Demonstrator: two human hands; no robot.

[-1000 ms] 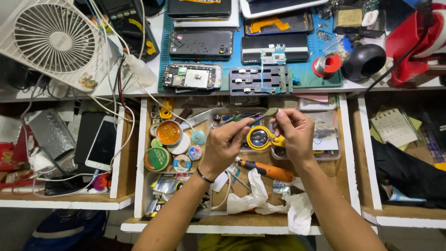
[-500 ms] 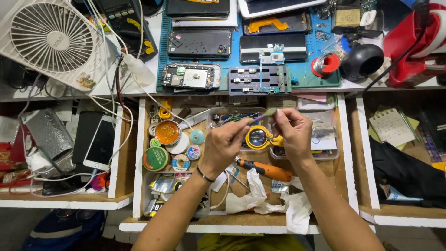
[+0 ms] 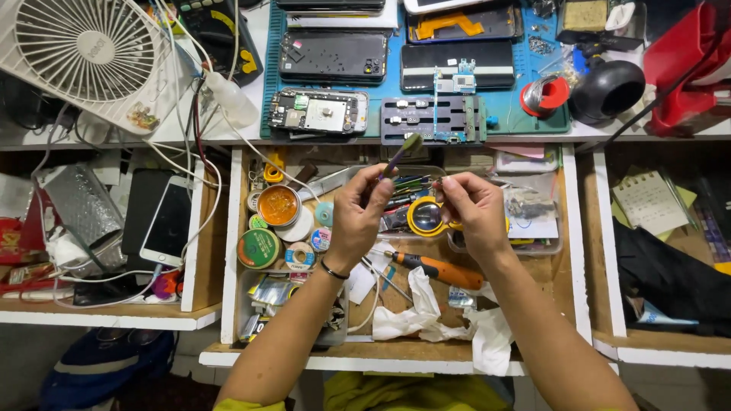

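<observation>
left hand (image 3: 358, 217) is gripping a thin brush (image 3: 401, 154), right hand (image 3: 474, 213) is pinching a tiny part above the open drawer (image 3: 396, 335); judging, brushing needs steadiness.

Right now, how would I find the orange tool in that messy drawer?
Look at the open middle drawer under the blue work mat. Below the person's right hand, beside crumpled white tissue, lies the orange-handled tool. It is the only long orange stick with a black tip; the orange things nearby are round tins.
</observation>
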